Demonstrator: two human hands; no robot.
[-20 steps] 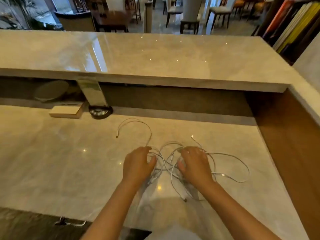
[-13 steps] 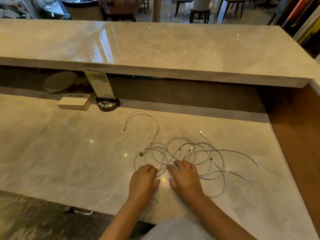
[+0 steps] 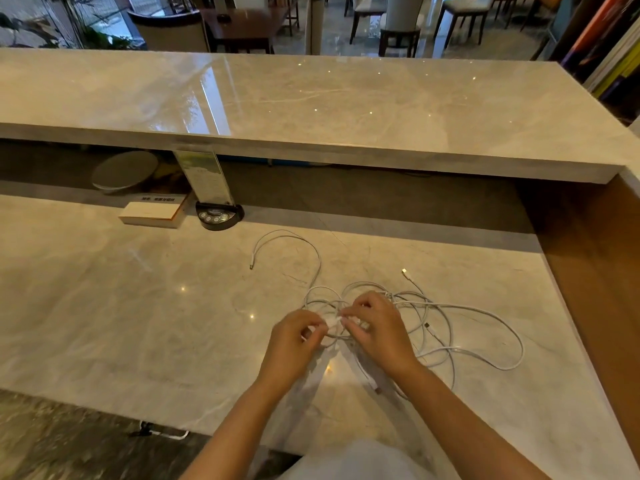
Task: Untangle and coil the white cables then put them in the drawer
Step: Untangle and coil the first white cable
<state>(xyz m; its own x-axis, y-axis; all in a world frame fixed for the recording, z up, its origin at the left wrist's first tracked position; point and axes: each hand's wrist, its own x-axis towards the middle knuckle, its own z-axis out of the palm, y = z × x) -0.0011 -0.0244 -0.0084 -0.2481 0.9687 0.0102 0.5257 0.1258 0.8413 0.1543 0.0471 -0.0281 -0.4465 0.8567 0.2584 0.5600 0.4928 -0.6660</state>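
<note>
A tangle of thin white cables point(image 3: 450, 327) lies on the marble desk top point(image 3: 121, 323), right of centre. One loose end point(image 3: 251, 266) curls away to the far left, and a plug end point(image 3: 404, 271) points to the far side. My left hand point(image 3: 294, 344) and my right hand point(image 3: 377, 330) meet at the near left part of the tangle, fingers pinching the same knot of strands between them. The strands under my fingers are partly hidden. No drawer is in view.
A raised marble counter point(image 3: 311, 109) runs across the far side. Under its overhang sit a book point(image 3: 152, 213), a round grey dish point(image 3: 124, 171) and a black base holding a clear sign point(image 3: 218, 213). A wooden side wall point(image 3: 588, 271) borders the right. Chairs stand beyond the counter.
Both hands have lifted off the desk and closed onto strands at the middle of the tangle. Before, they lay flat on the cables at its near edge.
</note>
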